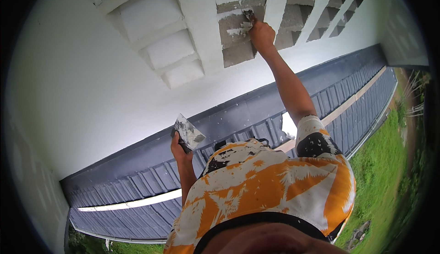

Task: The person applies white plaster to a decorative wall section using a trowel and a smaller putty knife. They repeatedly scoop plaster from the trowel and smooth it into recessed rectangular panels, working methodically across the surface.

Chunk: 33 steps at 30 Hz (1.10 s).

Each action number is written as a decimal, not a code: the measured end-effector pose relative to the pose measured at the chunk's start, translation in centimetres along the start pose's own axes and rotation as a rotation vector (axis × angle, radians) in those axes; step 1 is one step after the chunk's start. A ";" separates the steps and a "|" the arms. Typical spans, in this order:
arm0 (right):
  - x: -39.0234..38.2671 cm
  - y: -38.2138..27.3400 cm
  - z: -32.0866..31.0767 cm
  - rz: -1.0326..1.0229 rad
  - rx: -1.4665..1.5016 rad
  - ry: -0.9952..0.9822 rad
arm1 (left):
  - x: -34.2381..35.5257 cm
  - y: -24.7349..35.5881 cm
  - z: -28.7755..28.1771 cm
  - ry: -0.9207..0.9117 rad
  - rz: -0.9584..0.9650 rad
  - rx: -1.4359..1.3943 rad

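Stretched up to the wall, my right hand [262, 35] is closed round a small putty knife [249, 16]. Its blade touches a grey recessed panel [231, 27], where streaks of white putty [238, 31] lie on the bare cement. Lower down on the left, my left hand [179, 147] grips a wide putty knife [189, 132] by its dark handle. White putty and grey smears cover that broad blade, which is held up away from the wall.
Left of the grey panel are white-coated recesses [169, 48]; more grey recesses [298, 13] run off to the right. Below the wall slopes a dark tiled roof [151, 176] with a long wooden strip [133, 203]. Beyond its edge is grass [380, 148].
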State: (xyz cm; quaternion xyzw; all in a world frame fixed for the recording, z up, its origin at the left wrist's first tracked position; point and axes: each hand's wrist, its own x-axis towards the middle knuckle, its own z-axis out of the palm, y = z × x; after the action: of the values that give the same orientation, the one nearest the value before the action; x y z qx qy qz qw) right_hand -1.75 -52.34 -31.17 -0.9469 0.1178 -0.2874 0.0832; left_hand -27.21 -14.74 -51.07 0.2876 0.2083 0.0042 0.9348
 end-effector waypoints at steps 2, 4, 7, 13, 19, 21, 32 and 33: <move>-1.7 -0.9 -1.6 -0.006 0.035 -0.006 | -0.3 0.3 -0.1 0.013 0.011 -0.001; -1.8 -1.5 -2.6 0.010 0.065 0.017 | -0.3 0.5 0.1 0.016 0.007 0.000; -0.8 -1.7 -2.5 0.046 0.079 0.047 | -0.2 0.4 0.2 -0.013 -0.023 -0.006; -1.9 -2.3 -4.2 0.020 0.028 -0.061 | -0.4 0.6 1.4 -0.018 -0.002 -0.017; -1.6 -1.6 -4.3 0.007 0.112 0.025 | -0.8 0.1 1.9 -0.113 -0.086 -0.063; -2.5 -1.0 -3.4 0.018 0.124 0.016 | -1.8 0.6 4.5 -0.070 -0.074 -0.045; -19.9 -3.0 -9.7 0.240 1.604 -0.645 | -2.2 5.3 15.3 -0.196 0.114 0.181; -20.7 -3.1 -10.7 0.082 1.480 -0.545 | -2.7 5.8 16.3 -0.218 0.123 0.242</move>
State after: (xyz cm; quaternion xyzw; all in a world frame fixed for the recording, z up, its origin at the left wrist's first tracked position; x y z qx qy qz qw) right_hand -23.95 -44.73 -32.59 -0.6775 -0.0938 -0.0457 0.7281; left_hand -22.61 -19.02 -34.72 0.4088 0.0866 0.0049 0.9085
